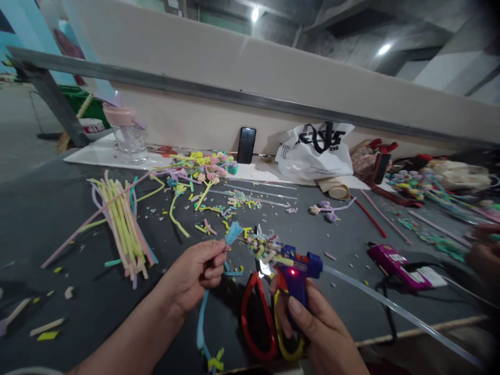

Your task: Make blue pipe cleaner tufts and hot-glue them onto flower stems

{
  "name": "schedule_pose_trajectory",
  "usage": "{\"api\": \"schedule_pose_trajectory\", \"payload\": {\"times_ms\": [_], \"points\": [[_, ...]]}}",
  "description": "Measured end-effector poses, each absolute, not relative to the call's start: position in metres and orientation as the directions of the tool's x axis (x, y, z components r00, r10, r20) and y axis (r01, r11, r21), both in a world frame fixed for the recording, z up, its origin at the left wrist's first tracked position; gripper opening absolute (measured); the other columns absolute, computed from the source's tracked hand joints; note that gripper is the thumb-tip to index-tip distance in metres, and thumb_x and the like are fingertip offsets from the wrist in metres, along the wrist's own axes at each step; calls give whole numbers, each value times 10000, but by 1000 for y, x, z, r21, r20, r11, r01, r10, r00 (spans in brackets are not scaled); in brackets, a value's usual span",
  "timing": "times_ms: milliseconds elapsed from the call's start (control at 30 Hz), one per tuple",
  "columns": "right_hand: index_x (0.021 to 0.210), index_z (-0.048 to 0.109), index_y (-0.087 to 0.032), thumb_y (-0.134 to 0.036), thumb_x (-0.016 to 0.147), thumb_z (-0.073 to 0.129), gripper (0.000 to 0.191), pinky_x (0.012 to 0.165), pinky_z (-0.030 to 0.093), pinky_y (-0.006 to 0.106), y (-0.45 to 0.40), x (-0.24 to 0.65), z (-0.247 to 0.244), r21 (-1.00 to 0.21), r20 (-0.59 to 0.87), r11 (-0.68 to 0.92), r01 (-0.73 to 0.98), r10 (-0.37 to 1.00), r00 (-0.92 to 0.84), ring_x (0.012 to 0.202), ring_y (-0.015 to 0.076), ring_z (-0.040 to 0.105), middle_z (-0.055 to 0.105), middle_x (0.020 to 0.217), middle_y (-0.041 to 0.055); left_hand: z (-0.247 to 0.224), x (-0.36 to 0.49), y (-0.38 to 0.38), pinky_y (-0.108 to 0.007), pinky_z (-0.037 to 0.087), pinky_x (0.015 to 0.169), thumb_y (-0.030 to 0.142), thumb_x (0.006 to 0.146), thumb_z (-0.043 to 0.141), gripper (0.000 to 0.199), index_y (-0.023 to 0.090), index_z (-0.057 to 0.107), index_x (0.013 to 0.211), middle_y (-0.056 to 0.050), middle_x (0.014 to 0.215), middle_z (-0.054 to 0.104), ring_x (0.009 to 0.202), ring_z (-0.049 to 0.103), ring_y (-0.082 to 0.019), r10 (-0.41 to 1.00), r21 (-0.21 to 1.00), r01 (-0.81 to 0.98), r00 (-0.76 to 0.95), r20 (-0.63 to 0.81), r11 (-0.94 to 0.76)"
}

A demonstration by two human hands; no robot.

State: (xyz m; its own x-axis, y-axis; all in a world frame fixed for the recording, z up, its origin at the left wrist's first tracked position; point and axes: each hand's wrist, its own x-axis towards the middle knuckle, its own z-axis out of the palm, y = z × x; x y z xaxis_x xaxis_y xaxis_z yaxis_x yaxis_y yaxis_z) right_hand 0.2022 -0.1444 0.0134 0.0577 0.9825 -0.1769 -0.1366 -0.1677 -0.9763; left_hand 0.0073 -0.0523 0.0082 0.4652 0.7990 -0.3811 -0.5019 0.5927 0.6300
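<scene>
My left hand (209,263) is closed in a pinch on a light blue pipe cleaner (234,232), whose frayed, fanned tip points up toward the glue gun's nozzle without visibly touching it. My right hand (312,323) grips a blue hot glue gun (299,268) with a red light lit. Its front is crusted with colourful scraps, and a long clear glue stick (390,304) runs out of the back. Scissors (258,317) with red and yellow handles are right by the gun; whether my fingers also hold them I cannot tell. A blue stem (201,323) hangs below my left hand.
A bundle of pastel pipe cleaners (121,224) lies left. Fuzzy flowers (211,164) and cut scraps (238,200) spread across the middle. Behind stand a phone (246,146), a white bag (316,151) and a clear cup (128,138). A purple device (398,265) and another person's hand (484,250) are right.
</scene>
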Motion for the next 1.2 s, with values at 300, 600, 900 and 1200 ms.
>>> {"api": "schedule_pose_trajectory", "payload": {"times_ms": [300, 600, 900, 1200], "points": [[989, 619, -118, -366, 851, 501, 307, 416, 384, 127, -127, 230, 18, -655, -465, -306, -691, 884, 50, 617, 117, 556, 584, 671, 50, 21, 3, -55, -124, 157, 334, 145, 880, 419, 222, 92, 534, 697, 66, 526, 361, 359, 240, 9, 801, 523, -609, 417, -428, 596], [758, 603, -135, -420, 925, 301, 448, 487, 467, 206, -107, 257, 16, -707, -596, -500, -500, 802, 40, 505, 114, 580, 632, 632, 68, 26, -5, -50, -125, 175, 320, 144, 901, 373, 273, 89, 540, 692, 65, 525, 352, 352, 250, 4, 844, 546, -649, 340, -414, 530], [706, 594, -210, -342, 833, 457, 229, 511, 415, 259, -108, 276, 48, -410, -128, -169, 896, 984, 127, 524, 158, 569, 610, 591, 21, 25, -4, -54, -134, 152, 351, 188, 861, 482, 196, 96, 559, 706, 63, 528, 372, 371, 241, 7, 855, 603, -606, 353, -380, 518], [833, 612, -156, -61, 744, 456, 204, 553, 392, 273, -84, 150, 23, -229, -40, 344, 911, 932, -361, 668, 202, 612, 642, 805, 92, 14, -2, -53, -141, 109, 349, 227, 833, 524, 177, 114, 550, 699, 67, 514, 374, 368, 219, 0, 826, 678, -480, 414, -384, 556]]}}
